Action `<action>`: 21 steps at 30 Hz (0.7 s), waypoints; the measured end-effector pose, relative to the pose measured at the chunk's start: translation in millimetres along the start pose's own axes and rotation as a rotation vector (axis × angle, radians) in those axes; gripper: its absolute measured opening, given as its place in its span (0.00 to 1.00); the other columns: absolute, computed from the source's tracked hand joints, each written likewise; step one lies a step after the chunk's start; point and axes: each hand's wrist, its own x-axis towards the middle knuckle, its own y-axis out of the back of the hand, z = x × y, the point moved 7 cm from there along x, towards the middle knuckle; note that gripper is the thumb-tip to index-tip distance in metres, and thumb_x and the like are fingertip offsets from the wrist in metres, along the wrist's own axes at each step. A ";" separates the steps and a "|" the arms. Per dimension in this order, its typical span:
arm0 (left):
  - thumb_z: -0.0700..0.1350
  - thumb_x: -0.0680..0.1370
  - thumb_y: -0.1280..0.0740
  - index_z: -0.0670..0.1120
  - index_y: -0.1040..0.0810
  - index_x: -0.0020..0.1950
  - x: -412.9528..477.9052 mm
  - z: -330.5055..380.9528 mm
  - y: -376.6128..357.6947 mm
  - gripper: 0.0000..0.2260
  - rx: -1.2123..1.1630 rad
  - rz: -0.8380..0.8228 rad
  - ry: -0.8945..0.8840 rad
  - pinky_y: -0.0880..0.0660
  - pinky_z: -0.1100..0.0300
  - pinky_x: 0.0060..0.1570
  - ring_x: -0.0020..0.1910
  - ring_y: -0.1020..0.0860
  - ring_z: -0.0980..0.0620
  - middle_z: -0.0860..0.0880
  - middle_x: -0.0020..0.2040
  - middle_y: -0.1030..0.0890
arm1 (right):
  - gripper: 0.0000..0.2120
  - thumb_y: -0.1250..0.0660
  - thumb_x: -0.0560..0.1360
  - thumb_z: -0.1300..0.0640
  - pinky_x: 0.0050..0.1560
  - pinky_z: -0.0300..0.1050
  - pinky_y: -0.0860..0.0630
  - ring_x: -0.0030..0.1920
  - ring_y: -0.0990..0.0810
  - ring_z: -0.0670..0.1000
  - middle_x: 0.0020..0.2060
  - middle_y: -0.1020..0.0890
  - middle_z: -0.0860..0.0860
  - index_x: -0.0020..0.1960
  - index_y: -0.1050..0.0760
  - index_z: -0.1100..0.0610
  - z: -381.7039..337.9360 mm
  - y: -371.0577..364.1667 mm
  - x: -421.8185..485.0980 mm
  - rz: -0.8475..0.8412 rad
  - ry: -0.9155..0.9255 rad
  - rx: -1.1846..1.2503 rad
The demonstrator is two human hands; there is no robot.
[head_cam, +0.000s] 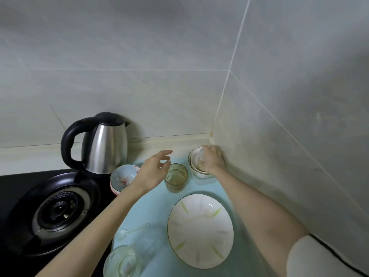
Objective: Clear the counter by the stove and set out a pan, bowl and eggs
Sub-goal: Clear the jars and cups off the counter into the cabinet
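Seemingly, right hand [213, 159] grips a translucent cup [202, 154] in stacked white bowls [192, 163].

Steel kettle [105, 144] with black handle and lid stands upright; grey tiled wall [139, 56] behind it.

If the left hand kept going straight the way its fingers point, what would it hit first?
Probably the beige ledge at the foot of the tiled back wall. The left hand hovers by the glass tumbler and points left of the stacked white bowls, though depth is unclear.
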 end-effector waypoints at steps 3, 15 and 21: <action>0.44 0.81 0.40 0.49 0.30 0.69 -3.8 -1.2 3.1 0.16 0.001 -0.004 -0.001 0.33 0.66 0.49 0.53 0.24 0.53 0.49 0.62 0.23 | 0.26 0.36 0.77 0.57 0.67 0.48 0.36 0.69 0.35 0.59 0.69 0.36 0.56 0.73 0.39 0.53 -0.5 4.6 -3.6 0.030 0.002 0.043; 0.47 0.79 0.35 0.54 0.36 0.73 -26.0 25.6 33.8 0.23 -0.124 0.062 -0.063 0.33 0.64 0.54 0.57 0.26 0.53 0.50 0.66 0.28 | 0.33 0.27 0.70 0.49 0.68 0.43 0.36 0.68 0.31 0.53 0.67 0.31 0.53 0.72 0.34 0.50 -59.4 120.1 -70.0 0.252 0.213 0.553; 0.53 0.71 0.27 0.60 0.40 0.74 -40.4 59.0 65.2 0.35 -0.152 0.078 -0.204 0.29 0.55 0.64 0.62 0.28 0.55 0.51 0.67 0.30 | 0.35 0.24 0.69 0.53 0.67 0.42 0.33 0.66 0.28 0.47 0.66 0.28 0.51 0.72 0.34 0.50 -111.9 180.1 -126.6 0.127 0.361 0.864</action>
